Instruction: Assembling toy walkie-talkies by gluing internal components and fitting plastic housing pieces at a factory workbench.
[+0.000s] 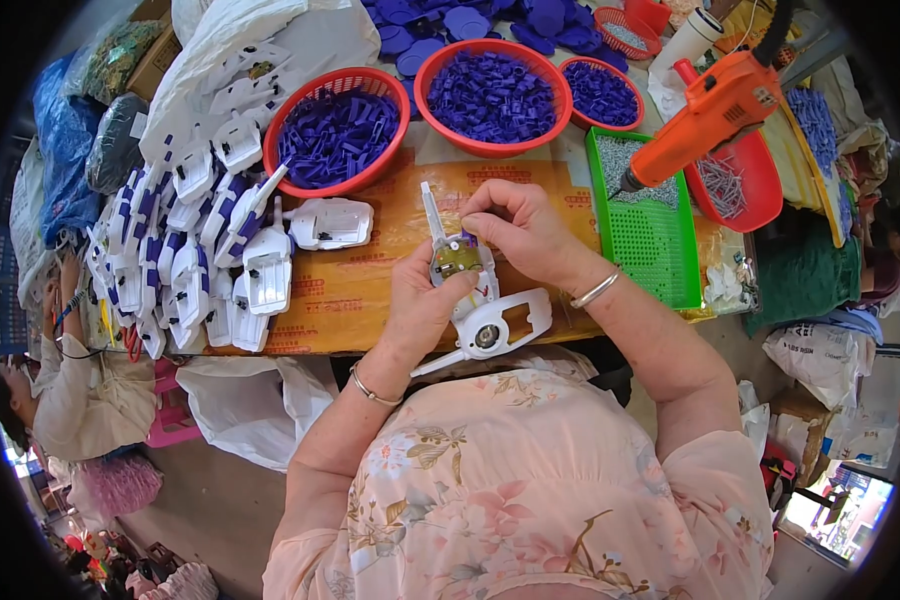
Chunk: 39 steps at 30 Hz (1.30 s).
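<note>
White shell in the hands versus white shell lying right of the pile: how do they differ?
The left hand grips the held shell; the lying shell rests on the table. The held shell's narrow end points away from the person; the lying shell sits sideways. The held shell shows a green board; the lying shell none. Both are white and open.

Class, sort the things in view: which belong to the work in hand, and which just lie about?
Likely job things: held white casing, piled casings, middle red basket, green tray, orange driver.

Probably lying about: blue bag, pink stool, white sack.
</note>
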Motion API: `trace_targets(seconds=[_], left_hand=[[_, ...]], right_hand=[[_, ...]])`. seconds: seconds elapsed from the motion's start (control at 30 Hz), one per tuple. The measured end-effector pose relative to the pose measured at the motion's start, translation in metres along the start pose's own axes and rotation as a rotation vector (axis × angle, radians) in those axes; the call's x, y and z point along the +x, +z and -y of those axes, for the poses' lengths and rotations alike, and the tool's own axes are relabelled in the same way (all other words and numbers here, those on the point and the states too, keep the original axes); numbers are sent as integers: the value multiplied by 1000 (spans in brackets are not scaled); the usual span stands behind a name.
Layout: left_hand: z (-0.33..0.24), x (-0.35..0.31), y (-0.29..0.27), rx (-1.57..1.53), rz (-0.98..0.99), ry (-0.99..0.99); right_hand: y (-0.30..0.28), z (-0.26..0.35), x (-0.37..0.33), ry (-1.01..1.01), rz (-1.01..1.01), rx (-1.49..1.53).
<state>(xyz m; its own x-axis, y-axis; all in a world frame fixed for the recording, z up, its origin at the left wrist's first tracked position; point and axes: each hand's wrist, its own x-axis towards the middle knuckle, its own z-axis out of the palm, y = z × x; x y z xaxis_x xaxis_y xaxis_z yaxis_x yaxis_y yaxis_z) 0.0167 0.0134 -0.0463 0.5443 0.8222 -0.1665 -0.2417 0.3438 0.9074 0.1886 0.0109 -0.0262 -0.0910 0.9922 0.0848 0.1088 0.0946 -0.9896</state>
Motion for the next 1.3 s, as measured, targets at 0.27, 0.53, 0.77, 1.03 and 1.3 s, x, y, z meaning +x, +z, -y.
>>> trace_targets(seconds=[0.27,0.53,0.77,1.03,1.3], left_hand=[[3,0,-2,51,0,17],[3,2,-3,140,5,27],[6,3,-4,185,17,2],[3,3,-1,171,-23,-10],[3,3,-1,150,-15,-36]], right_hand=[[2,4,-1,-97,-27,-142],[-1,14,2,-169,-24,-424],[0,19,1,16,-9,-364],[4,15,0,-215,-91,-551],[-2,16,1,-8,-17,-331]])
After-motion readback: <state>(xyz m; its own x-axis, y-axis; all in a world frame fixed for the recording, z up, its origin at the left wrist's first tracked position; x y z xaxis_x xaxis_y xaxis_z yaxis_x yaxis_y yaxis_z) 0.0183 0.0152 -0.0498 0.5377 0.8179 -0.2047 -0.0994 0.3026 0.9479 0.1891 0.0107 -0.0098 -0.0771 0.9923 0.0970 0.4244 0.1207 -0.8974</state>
